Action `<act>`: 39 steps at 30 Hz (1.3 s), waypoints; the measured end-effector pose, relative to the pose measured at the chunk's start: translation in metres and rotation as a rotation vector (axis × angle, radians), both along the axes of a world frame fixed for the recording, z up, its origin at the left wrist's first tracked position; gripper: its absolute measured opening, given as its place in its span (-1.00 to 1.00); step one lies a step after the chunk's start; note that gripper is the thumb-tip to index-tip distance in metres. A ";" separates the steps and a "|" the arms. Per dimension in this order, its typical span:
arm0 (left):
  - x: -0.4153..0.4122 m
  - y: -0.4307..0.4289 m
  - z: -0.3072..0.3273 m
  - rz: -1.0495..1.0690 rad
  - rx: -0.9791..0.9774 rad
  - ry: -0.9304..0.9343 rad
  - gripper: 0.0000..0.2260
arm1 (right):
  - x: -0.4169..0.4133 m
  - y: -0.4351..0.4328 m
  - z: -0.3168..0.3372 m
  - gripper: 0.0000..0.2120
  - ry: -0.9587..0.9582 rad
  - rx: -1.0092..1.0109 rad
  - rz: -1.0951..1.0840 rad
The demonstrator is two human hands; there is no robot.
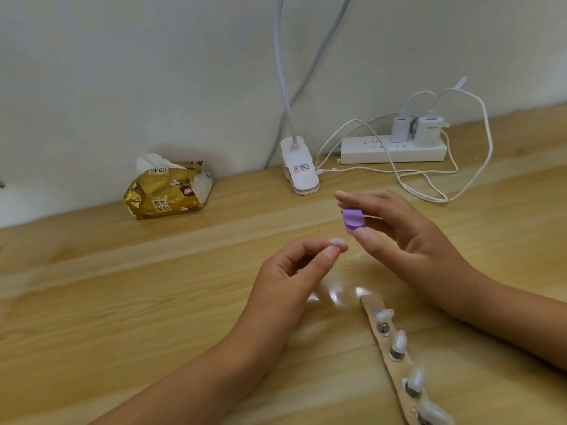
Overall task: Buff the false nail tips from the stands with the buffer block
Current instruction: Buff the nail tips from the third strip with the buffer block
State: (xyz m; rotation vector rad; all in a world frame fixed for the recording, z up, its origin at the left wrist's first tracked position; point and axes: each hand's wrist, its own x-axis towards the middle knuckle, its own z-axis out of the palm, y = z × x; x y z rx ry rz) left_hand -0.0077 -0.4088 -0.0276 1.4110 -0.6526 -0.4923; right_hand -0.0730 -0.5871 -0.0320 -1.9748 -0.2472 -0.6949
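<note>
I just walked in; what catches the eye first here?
Two hands in the middle: the right hand holds a purple buffer block, and the left hand pinches a pale nail tip close beside it. At lower right, a strip of stands carries more tips. A gold tissue pack lies at back left.

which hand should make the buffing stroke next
Right, I'd say. The right hand grips the buffer just above the tip that the left hand pinches, not touching it yet. The left hand is busy steadying the tip.
</note>
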 end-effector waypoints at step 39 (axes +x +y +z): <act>0.007 0.000 -0.001 -0.049 -0.134 0.229 -0.83 | 0.000 -0.003 0.000 -0.78 -0.037 0.147 0.073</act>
